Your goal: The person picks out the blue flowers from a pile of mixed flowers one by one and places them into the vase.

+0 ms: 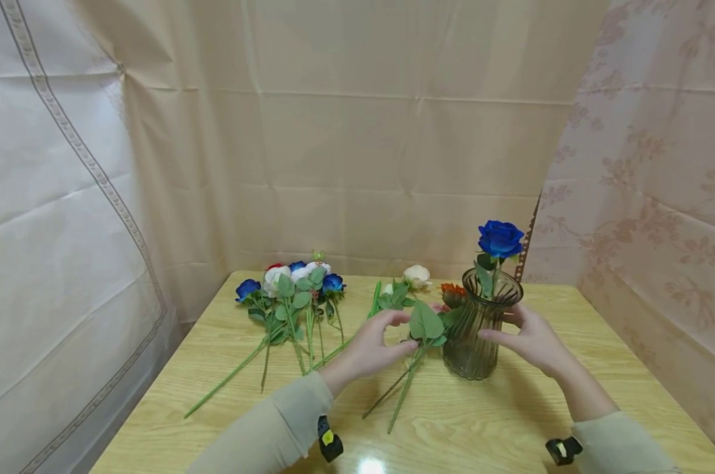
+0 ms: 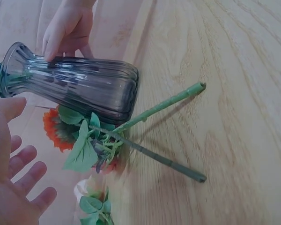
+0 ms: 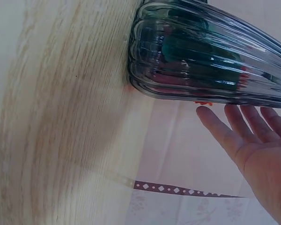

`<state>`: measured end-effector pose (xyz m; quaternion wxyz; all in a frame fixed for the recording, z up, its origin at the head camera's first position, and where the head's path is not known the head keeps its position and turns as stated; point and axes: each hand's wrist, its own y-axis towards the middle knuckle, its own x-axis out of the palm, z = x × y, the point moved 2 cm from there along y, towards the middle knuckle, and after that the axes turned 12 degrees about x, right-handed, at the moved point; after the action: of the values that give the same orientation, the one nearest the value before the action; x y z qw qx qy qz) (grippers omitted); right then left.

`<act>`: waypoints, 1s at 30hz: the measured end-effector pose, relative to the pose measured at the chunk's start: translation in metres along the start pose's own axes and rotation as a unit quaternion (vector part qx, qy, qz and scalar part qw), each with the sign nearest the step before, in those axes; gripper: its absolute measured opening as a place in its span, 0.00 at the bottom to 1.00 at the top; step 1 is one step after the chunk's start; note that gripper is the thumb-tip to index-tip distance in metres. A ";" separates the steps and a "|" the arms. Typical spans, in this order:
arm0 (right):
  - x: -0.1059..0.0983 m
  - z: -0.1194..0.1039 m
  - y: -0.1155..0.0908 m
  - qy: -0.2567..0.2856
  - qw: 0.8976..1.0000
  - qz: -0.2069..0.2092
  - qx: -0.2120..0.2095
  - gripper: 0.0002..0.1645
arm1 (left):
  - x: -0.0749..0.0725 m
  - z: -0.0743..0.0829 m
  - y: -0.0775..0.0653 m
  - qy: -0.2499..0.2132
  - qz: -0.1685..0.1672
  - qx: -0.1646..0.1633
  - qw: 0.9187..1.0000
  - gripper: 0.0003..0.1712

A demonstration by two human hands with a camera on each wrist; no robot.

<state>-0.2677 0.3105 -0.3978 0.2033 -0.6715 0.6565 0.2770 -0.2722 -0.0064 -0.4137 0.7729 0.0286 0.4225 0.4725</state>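
Observation:
A smoky ribbed glass vase (image 1: 473, 345) stands upright on the table, a single blue rose (image 1: 500, 238) rising from its mouth. My right hand (image 1: 532, 339) is at the vase's right side, thumb toward the front; in the right wrist view its straight fingers (image 3: 220, 129) reach right to the glass. My left hand (image 1: 372, 345) hovers left of the vase, fingers spread and holding nothing in the left wrist view. Close by it, against the vase, lie an orange flower (image 2: 56, 129) and a green leaf (image 1: 425, 321), with two cut stems (image 2: 164, 107) pointing toward the front.
On the table's left lies a loose bunch of artificial flowers (image 1: 286, 283), blue, white and red, stems pointing forward. A cream rose (image 1: 417, 275) lies at the back, behind my left hand. Hanging cloth (image 1: 357, 131) closes off the back and both sides of the wooden table (image 1: 482, 428).

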 end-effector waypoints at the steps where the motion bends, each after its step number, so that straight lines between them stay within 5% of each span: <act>1: 0.000 0.000 0.000 0.000 1.000 0.000 0.003 0.48 | -0.001 -0.001 0.000 0.004 0.002 0.000 1.000 0.30; 11: 0.003 -0.001 0.001 -0.016 1.000 -0.002 0.016 0.48 | -0.018 -0.003 -0.001 0.019 0.026 -0.006 0.999 0.31; 30: 0.003 -0.002 0.000 -0.023 0.998 -0.022 0.045 0.53 | -0.067 0.010 0.002 0.048 0.065 0.044 0.996 0.32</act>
<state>-0.2674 0.3069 -0.3981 0.2543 -0.6692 0.6487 0.2584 -0.2797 -0.0522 -0.3645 0.7174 0.0672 0.4765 0.5037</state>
